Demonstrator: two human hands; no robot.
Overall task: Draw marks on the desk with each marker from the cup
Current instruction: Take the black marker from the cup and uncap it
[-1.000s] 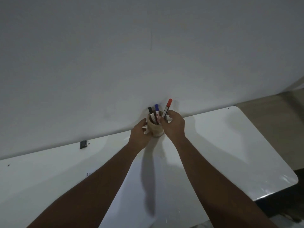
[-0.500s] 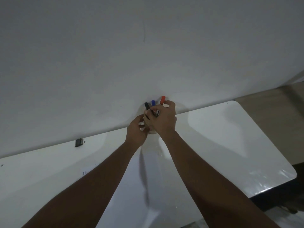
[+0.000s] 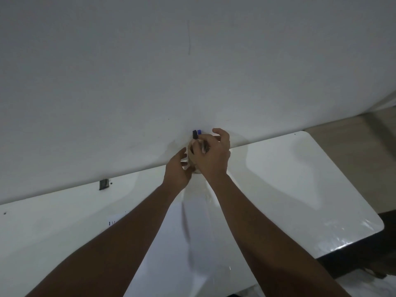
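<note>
While I watch the head view, both hands crowd the cup at the desk's far edge by the wall.
Change: red cap, clear a second ago, is gone from sight; my right hand (image 3: pixel 211 155) has closed over the markers.
Left hand (image 3: pixel 179 170): cupped against the cup (image 3: pixel 189 153), steadying it.
Right grip: fingers curled around the markers; which one they pinch I cannot tell.
Markers: black cap (image 3: pixel 194 133) and blue cap (image 3: pixel 199 132) poke above my fingers.
Meaning: I judge a marker is about to come out; desk (image 3: pixel 300 179) near the cup bears no marks.
Hidden: most of the cup, the marker bodies.
</note>
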